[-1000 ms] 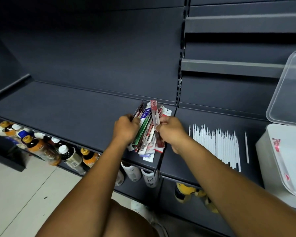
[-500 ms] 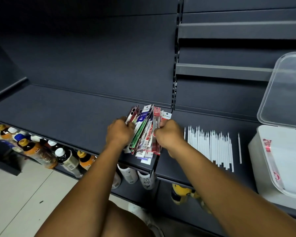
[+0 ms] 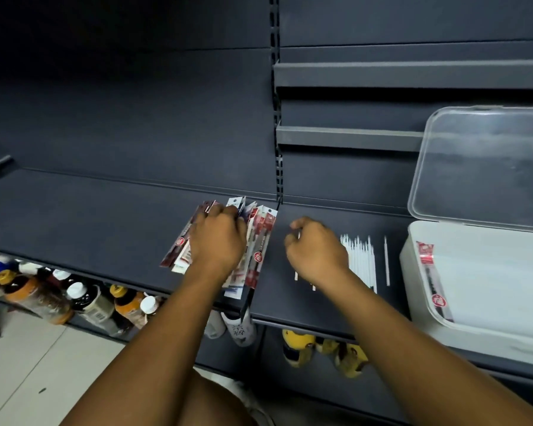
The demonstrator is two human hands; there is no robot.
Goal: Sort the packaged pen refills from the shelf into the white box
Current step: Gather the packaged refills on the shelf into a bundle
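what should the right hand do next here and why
Probably move the right hand left to the packaged refills and pinch the rightmost red pack. The left hand holds the pile on the shelf, the right hovers apart from it, and the open white box shows only one pack.

A shop: dark slotted retail shelving [image 3: 120,229] with rows of bottled goods [image 3: 83,302] stocked beneath

Matt dark metal shelf [image 3: 105,229]; glossy packaged refills [image 3: 260,241]; white plastic box [image 3: 413,272].
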